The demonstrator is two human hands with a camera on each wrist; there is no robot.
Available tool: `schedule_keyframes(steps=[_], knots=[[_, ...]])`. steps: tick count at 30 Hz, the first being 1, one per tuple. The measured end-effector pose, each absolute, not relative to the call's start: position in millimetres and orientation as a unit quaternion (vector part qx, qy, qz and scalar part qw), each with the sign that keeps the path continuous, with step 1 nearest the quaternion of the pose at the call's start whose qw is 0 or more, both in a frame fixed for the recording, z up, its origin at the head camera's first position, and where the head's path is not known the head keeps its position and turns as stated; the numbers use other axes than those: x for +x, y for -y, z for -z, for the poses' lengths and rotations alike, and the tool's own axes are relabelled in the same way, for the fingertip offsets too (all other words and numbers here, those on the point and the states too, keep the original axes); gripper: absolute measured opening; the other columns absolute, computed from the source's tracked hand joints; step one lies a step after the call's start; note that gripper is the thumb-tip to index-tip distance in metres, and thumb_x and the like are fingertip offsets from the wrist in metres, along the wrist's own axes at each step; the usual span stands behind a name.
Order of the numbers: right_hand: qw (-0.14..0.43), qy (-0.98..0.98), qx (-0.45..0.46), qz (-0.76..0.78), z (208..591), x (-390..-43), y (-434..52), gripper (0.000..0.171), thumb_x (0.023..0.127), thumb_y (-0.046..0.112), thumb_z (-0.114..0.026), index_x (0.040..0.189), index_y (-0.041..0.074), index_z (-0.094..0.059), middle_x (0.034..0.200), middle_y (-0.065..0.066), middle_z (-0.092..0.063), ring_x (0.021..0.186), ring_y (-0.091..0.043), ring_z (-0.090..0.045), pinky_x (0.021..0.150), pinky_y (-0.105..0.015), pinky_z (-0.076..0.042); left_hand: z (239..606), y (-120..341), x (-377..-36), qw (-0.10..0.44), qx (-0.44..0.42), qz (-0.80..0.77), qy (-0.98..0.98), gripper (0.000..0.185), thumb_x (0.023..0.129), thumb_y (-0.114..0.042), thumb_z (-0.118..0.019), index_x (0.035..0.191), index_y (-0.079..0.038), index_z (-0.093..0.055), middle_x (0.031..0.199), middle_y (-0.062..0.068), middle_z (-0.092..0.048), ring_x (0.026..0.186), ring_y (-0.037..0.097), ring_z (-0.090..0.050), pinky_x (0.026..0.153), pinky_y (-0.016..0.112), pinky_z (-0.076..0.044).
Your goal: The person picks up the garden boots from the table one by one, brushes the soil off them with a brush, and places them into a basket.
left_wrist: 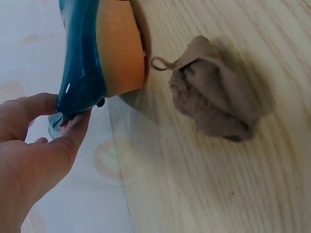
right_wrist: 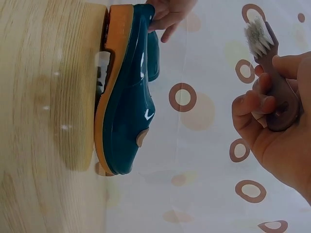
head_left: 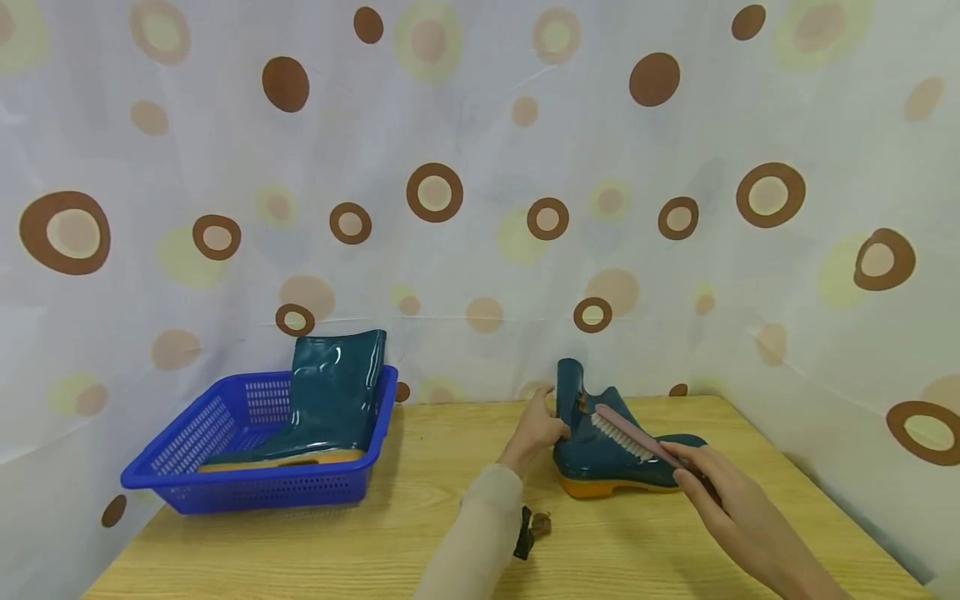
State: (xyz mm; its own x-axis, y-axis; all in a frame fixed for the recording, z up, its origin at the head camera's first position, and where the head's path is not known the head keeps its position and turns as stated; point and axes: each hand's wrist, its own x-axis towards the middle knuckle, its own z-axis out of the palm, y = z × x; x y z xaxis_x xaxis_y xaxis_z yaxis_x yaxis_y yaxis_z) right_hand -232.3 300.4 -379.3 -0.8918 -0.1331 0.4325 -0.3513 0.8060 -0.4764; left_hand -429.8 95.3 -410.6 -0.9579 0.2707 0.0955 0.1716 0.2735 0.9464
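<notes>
- The boot (head_left: 615, 458) is being steadied at its shaft by left-hand (head_left: 536, 433) fingers, lower centre-right of the head view, on the worktop (head_left: 420, 517).
- The brush (head_left: 626, 433) is being gripped by the right hand (head_left: 712, 492), angled along the boot's toe-to-heel axis.

We note a light wooden table (head_left: 420, 533). Directly on it: a blue plastic basket (head_left: 187, 467) at left, a teal ankle boot (head_left: 622, 462) standing on its orange sole at right, and a crumpled brown cloth (left_wrist: 218, 97) near the boot's heel.
</notes>
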Motion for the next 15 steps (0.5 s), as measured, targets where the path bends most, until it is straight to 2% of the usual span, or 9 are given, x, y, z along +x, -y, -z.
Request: schedule_keyframes(steps=[1,3,7,9,12,15], knots=[[0.195,0.930,0.131,-0.281,379.6,-232.2,-300.4,0.037,0.108,0.025,-0.043,0.139,0.009,-0.053,0.090,0.003,-0.053,0.075,-0.001,-0.044,0.060,-0.024,-0.035,409.2,-94.0,-429.4,0.049,0.145,-0.596,-0.788,0.089,0.077,0.017,-0.062,0.154,-0.013,-0.032,0.079,0.004,-0.052,0.061,0.015,-0.044,0.058,0.027,-0.043],[0.201,0.931,0.131,-0.275,380.4,-231.9,-300.5,0.037,0.107,0.024,-0.043,0.139,0.009,-0.053,0.093,0.004,-0.054,0.076,-0.001,-0.045,0.061,-0.023,-0.036,406.4,-91.8,-428.5,0.061,0.155,-0.615,-0.771,0.091,0.078,0.020,-0.061,0.156,-0.014,-0.030,0.081,0.007,-0.053,0.062,0.015,-0.049,0.057,0.027,-0.049],[0.208,0.933,0.130,-0.265,382.3,-231.8,-300.8,0.037,0.107,0.024,-0.045,0.139,0.008,-0.053,0.099,0.004,-0.058,0.079,-0.001,-0.045,0.062,-0.023,-0.037,401.1,-87.3,-425.8,0.056,0.180,-0.635,-0.749,0.096,0.078,0.024,-0.061,0.157,-0.020,-0.028,0.108,0.016,-0.056,0.081,0.020,-0.059,0.067,0.036,-0.061],[0.206,0.934,0.127,-0.263,382.7,-232.2,-300.7,0.037,0.107,0.024,-0.045,0.139,0.008,-0.053,0.103,0.002,-0.059,0.081,-0.001,-0.046,0.063,-0.023,-0.039,399.1,-85.4,-424.6,0.042,0.194,-0.633,-0.748,0.098,0.077,0.024,-0.061,0.157,-0.023,-0.029,0.116,0.019,-0.052,0.083,0.023,-0.058,0.067,0.037,-0.061],[0.208,0.935,0.124,-0.259,383.3,-232.8,-300.2,0.036,0.107,0.024,-0.045,0.138,0.008,-0.054,0.107,0.001,-0.061,0.082,-0.001,-0.047,0.064,-0.023,-0.042,398.2,-80.9,-423.6,0.014,0.220,-0.621,-0.752,0.099,0.077,0.023,-0.061,0.156,-0.027,-0.030,0.120,0.017,-0.049,0.083,0.022,-0.056,0.067,0.031,-0.057],[0.207,0.935,0.124,-0.259,383.8,-233.3,-299.3,0.036,0.107,0.025,-0.045,0.136,0.008,-0.055,0.095,0.002,-0.055,0.077,-0.001,-0.045,0.059,-0.023,-0.038,399.8,-72.2,-423.4,-0.012,0.245,-0.608,-0.755,0.099,0.078,0.022,-0.061,0.156,-0.029,-0.029,0.119,0.016,-0.050,0.084,0.022,-0.058,0.071,0.028,-0.054]])
